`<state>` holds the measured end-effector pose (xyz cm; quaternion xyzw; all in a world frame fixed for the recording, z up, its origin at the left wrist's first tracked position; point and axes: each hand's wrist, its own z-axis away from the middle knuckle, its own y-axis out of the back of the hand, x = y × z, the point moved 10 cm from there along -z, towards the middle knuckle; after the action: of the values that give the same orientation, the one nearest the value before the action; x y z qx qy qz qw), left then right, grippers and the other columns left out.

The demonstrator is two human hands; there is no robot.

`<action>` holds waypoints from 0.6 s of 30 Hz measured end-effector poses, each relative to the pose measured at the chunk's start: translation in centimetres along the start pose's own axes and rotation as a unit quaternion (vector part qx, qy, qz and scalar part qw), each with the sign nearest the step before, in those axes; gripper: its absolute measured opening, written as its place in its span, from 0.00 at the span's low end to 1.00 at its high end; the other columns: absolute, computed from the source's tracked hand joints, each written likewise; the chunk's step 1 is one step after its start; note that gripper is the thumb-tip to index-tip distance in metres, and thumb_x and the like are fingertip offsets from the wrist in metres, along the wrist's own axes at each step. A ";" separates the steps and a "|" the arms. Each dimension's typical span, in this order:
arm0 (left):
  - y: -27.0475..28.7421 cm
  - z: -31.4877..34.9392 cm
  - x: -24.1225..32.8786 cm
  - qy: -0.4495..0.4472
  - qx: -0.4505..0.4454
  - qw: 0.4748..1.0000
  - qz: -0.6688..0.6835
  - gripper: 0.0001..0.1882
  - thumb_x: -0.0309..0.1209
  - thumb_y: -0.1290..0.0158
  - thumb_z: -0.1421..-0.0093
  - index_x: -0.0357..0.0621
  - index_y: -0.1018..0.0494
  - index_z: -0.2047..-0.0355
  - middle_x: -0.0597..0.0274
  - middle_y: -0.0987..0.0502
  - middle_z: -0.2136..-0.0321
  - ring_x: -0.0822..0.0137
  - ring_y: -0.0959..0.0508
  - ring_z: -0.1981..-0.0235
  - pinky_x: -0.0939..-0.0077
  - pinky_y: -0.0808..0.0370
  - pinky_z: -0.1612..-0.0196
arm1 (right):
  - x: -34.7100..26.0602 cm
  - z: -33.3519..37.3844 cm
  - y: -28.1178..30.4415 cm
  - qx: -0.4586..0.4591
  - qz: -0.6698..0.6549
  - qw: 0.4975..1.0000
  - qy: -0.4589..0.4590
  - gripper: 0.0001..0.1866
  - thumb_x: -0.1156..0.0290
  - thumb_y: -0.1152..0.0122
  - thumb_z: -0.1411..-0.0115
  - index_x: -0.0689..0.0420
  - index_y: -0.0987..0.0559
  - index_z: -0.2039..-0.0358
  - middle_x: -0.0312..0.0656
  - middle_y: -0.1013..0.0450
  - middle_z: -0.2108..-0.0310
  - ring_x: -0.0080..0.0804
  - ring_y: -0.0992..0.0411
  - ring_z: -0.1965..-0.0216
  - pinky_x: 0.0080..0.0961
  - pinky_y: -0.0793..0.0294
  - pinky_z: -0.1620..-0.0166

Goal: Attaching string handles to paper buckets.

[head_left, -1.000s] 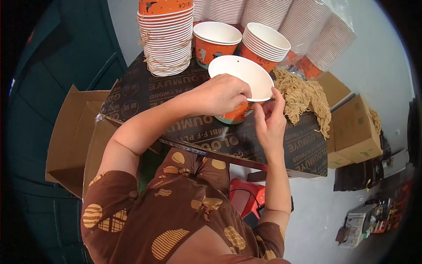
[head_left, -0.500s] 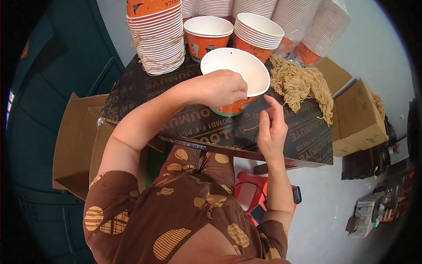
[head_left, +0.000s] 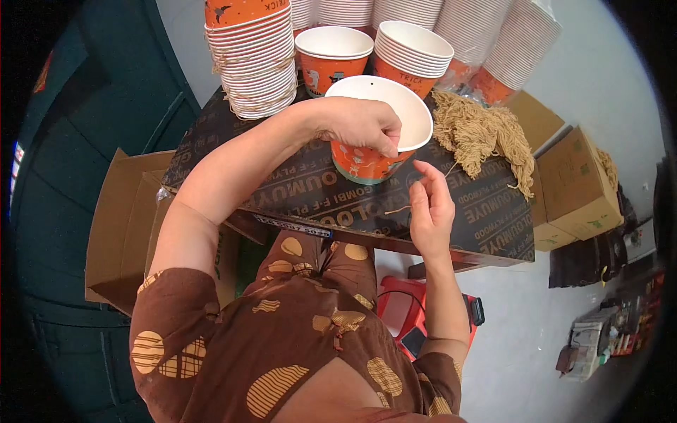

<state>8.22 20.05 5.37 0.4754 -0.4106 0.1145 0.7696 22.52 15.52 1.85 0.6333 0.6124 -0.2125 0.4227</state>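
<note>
An orange paper bucket [head_left: 367, 168] with a white inside stands tilted towards me on the dark board. A small dark hole shows near its far rim. My left hand [head_left: 363, 129] reaches across the bucket, its fingers closed on the near right part of the rim; the fingertips inside are partly hidden. Just right of the bucket, my right hand [head_left: 431, 208] has its thumb and fingers together on a thin tan string [head_left: 398, 211]. One loose end of the string sticks out to the left of that hand, and another stretch shows by its fingertips.
A tall stack of buckets with strings [head_left: 257, 70] stands back left. Behind are a single bucket [head_left: 335, 65], a shorter stack [head_left: 412, 60] and several bagged stacks. A heap of tan strings [head_left: 486, 134] lies on the right. Cardboard boxes [head_left: 575, 180] flank the table.
The bucket has tipped a little more towards me, with my left hand shifting slightly right along its rim. My right hand has moved slightly down and left, and more string shows.
</note>
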 end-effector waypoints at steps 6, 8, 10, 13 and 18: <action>0.1 0.4 0.1 0.008 -0.009 1.000 0.004 0.09 0.33 0.42 0.37 0.40 0.27 0.69 0.73 0.30 0.78 0.77 0.34 0.76 0.81 0.38 0.74 | 0.6 0.1 -0.2 -0.009 -0.025 0.999 -0.029 0.15 0.78 0.49 0.33 0.62 0.27 0.46 0.33 0.32 0.76 0.19 0.34 0.75 0.18 0.33 0.70; 1.1 0.3 0.4 -0.010 0.051 0.999 -0.006 0.08 0.31 0.44 0.36 0.39 0.27 0.64 0.70 0.28 0.75 0.77 0.32 0.76 0.82 0.35 0.74 | 0.9 0.1 -0.3 -0.012 -0.038 0.999 -0.037 0.15 0.78 0.49 0.33 0.62 0.27 0.46 0.33 0.32 0.75 0.18 0.35 0.74 0.17 0.33 0.69; 1.5 0.5 0.6 -0.050 0.096 0.993 0.046 0.08 0.30 0.46 0.35 0.38 0.27 0.62 0.68 0.27 0.74 0.77 0.30 0.75 0.82 0.33 0.73 | 1.1 0.2 -0.5 -0.014 -0.084 0.996 -0.036 0.16 0.78 0.49 0.33 0.64 0.29 0.45 0.32 0.32 0.74 0.18 0.34 0.73 0.17 0.32 0.68; 3.6 2.6 2.8 -0.180 0.279 0.943 -0.026 0.08 0.27 0.49 0.35 0.35 0.26 0.60 0.59 0.24 0.70 0.71 0.24 0.69 0.75 0.26 0.65 | 1.0 0.3 -0.6 -0.009 -0.131 0.991 -0.029 0.17 0.78 0.49 0.32 0.65 0.31 0.43 0.32 0.31 0.74 0.16 0.35 0.73 0.15 0.34 0.69; 1.3 10.7 7.4 -0.318 0.517 0.760 -0.234 0.07 0.23 0.42 0.45 0.36 0.24 0.65 0.53 0.23 0.69 0.50 0.25 0.62 0.60 0.27 0.57 | 1.7 0.7 -0.6 0.012 -0.264 0.960 -0.096 0.19 0.74 0.48 0.30 0.64 0.33 0.41 0.32 0.30 0.73 0.12 0.39 0.76 0.10 0.41 0.74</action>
<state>6.62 10.34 13.88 0.8915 -0.3862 -0.0314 0.2348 22.37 15.91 -0.01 0.4309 0.7115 -0.3839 0.4010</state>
